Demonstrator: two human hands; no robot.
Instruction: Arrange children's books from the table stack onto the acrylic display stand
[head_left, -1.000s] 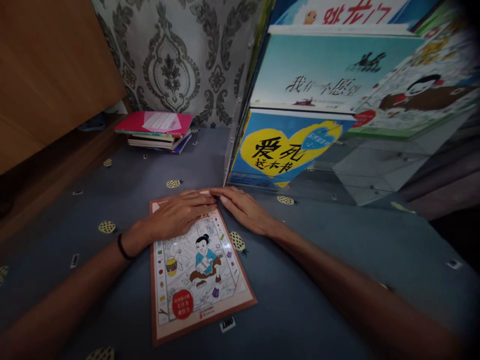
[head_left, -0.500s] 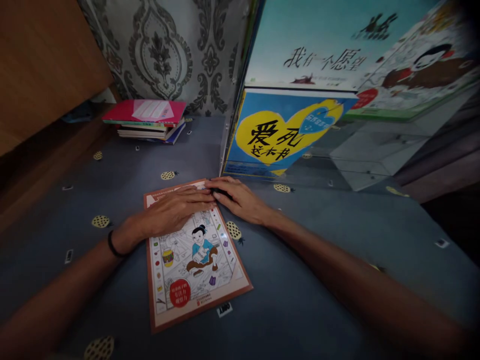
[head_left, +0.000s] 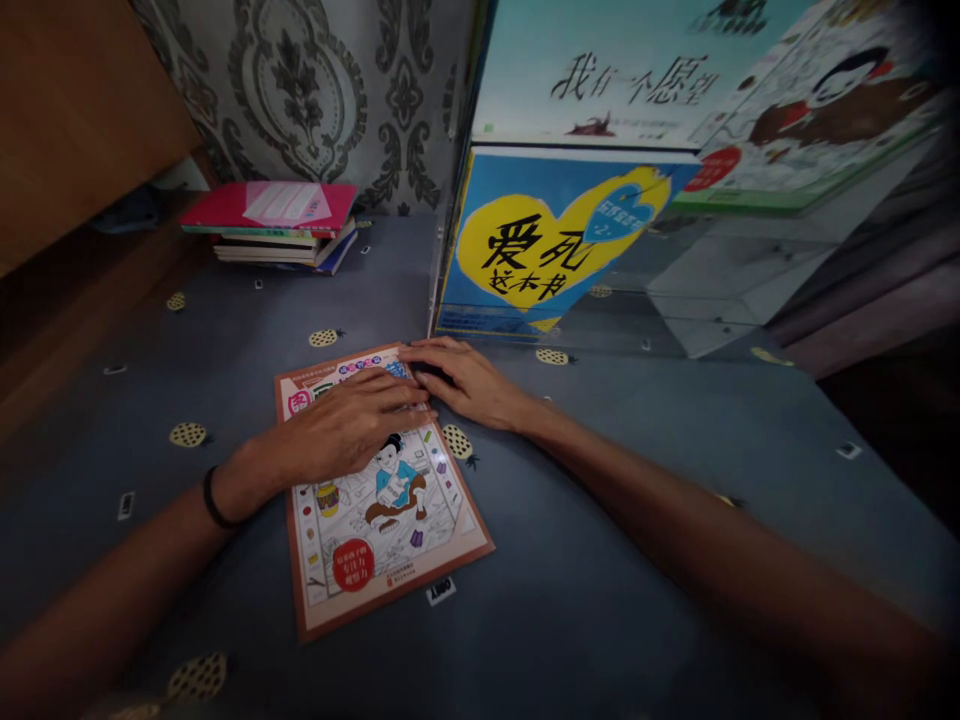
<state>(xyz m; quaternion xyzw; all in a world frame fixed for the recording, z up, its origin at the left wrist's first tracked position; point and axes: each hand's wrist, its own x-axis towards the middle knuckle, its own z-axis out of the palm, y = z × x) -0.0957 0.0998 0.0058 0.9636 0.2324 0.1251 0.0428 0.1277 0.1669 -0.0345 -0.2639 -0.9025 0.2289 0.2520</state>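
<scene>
A thin picture book (head_left: 409, 560) with an orange-brown border lies flat, its cover showing a seated figure in blue and brown line art. My left hand (head_left: 349, 425), with a black band at the wrist, rests palm down across the upper part of the cover, fingers stretched toward the right edge. At the book's top right corner, my right hand (head_left: 472, 385) lies with its fingers extended over the corner and its thumb apart from them. The left fingertips are close to the right thumb. Part of the cover's title is hidden under the left hand.
A clear stand (head_left: 712, 295) holds upright books, among them a blue one with a yellow heart (head_left: 487, 250). Farther back on the left, several books lie in a stack (head_left: 270, 235) beside a wooden panel (head_left: 82, 110). Pineapple-print grey cloth (head_left: 600, 560) covers the surface.
My left hand has slid down the cover a little, so more of the coloured title shows above it. The right hand stays at the corner. The whole view has shifted slightly.
</scene>
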